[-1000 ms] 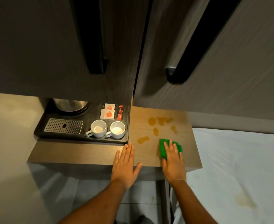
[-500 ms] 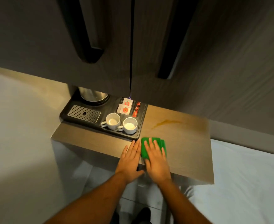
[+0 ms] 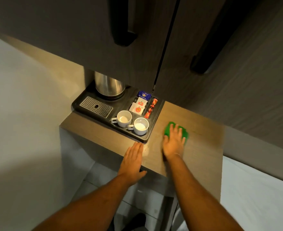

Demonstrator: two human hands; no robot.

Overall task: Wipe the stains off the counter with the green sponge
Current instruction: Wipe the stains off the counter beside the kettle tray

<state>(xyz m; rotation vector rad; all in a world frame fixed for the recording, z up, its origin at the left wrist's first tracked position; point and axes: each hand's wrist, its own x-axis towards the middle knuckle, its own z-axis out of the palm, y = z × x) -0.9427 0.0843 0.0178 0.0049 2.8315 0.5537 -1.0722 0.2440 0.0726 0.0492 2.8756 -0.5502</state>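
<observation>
My right hand point(image 3: 173, 142) lies flat on the green sponge point(image 3: 184, 132), pressing it onto the wooden counter point(image 3: 202, 147) just right of the black tray. Only the sponge's far and right edges show past my fingers. My left hand point(image 3: 133, 160) rests palm down, fingers together, on the counter's front edge near the tray's corner, holding nothing. No brown stains stand out on the blurred counter surface around the sponge.
A black tray point(image 3: 151, 132) on the counter's left holds two white cups point(image 3: 123, 118), a steel kettle point(image 3: 108, 85), a drip grate point(image 3: 96, 106) and sachets point(image 3: 140, 106). Dark cabinet doors with black handles point(image 3: 122, 22) hang overhead. A white bed point(image 3: 257, 197) lies to the right.
The sponge under my right hand slid left across the counter, then forward and right. The brown stains seen a second ago no longer show. My left hand stayed flat at the front edge.
</observation>
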